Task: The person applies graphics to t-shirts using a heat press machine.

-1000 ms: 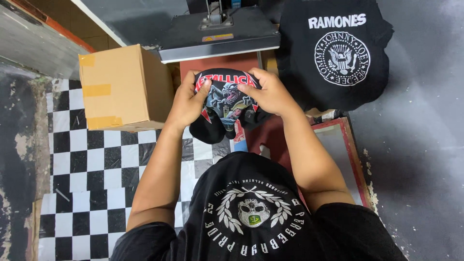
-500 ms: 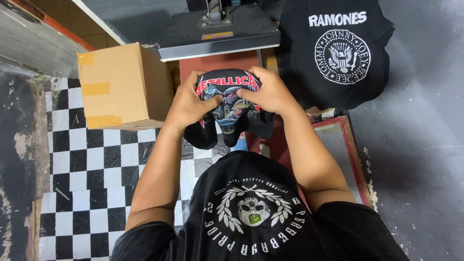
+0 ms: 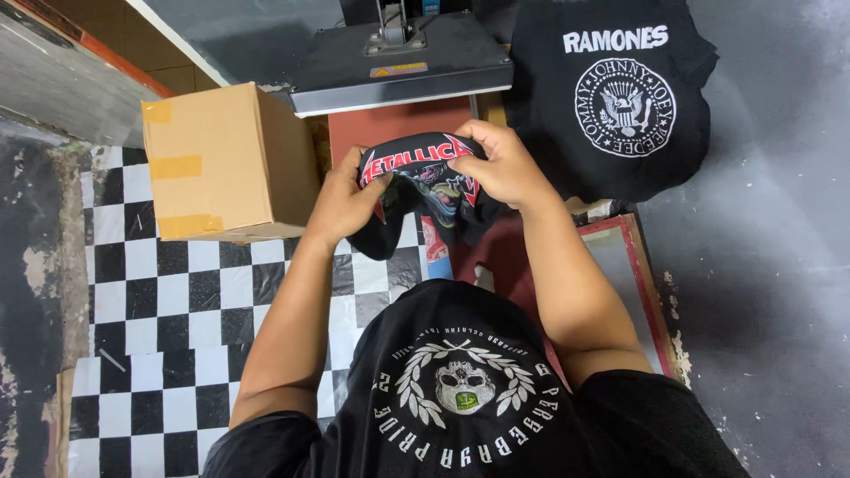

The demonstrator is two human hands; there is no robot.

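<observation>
Both hands bunch a black printed shirt (image 3: 425, 190) above the red press bed (image 3: 390, 124).

A brown taped cardboard box (image 3: 226, 164) sits left; a yellow warning label (image 3: 398, 70) marks the press lid. Left hand (image 3: 341, 199) and right hand (image 3: 500, 164) are clamped on the shirt's red-lettered, colourful folds.

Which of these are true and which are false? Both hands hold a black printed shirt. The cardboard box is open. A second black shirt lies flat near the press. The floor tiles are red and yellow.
1. Both hands hold a black printed shirt: true. The left hand and right hand grip the bunched black printed shirt.
2. The cardboard box is open: false. It is taped shut.
3. A second black shirt lies flat beside the heat press: true.
4. The floor tiles are red and yellow: false. They are black and white checks.
</observation>
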